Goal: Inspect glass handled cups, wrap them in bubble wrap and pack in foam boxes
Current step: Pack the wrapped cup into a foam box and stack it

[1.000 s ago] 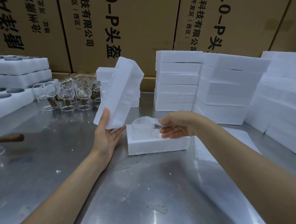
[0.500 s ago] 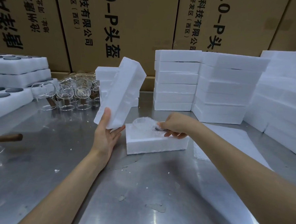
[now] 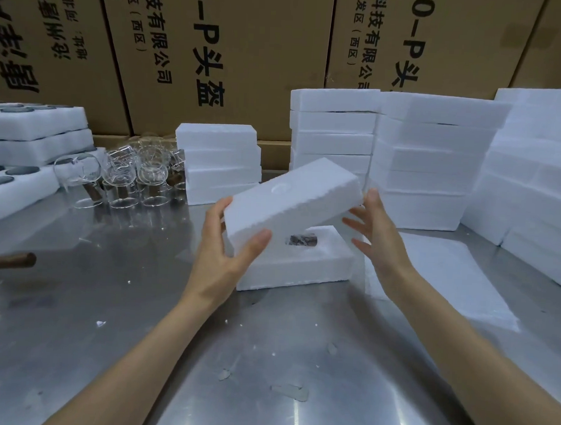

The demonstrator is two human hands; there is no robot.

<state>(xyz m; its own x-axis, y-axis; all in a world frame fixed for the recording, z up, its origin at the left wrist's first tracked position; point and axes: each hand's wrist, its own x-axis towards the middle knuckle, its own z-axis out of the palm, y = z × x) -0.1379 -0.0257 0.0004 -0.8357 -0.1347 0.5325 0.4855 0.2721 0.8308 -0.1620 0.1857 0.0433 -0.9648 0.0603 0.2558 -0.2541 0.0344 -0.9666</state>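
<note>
A white foam box base point(image 3: 302, 272) lies on the steel table in the middle. In its cavity I see the dark wooden handle of a wrapped cup point(image 3: 303, 240); the glass itself is hidden. Tilted just above the base is the foam lid point(image 3: 289, 203). My left hand point(image 3: 228, 252) grips the lid's near left corner, thumb on the front face. At the lid's right end, my right hand point(image 3: 377, 237) has its fingers spread and straight, fingertips close to or touching the foam.
Several glass handled cups point(image 3: 128, 178) stand at the back left, beside foam trays point(image 3: 32, 147). Stacks of foam boxes point(image 3: 431, 168) fill the back and right. A bubble wrap sheet point(image 3: 448, 279) lies right of the base. One wooden-handled cup point(image 3: 7, 261) lies at the left edge.
My left hand swung the lid from upright down over the base. My right hand let go of the cup in the cavity and rose to the lid's right end.
</note>
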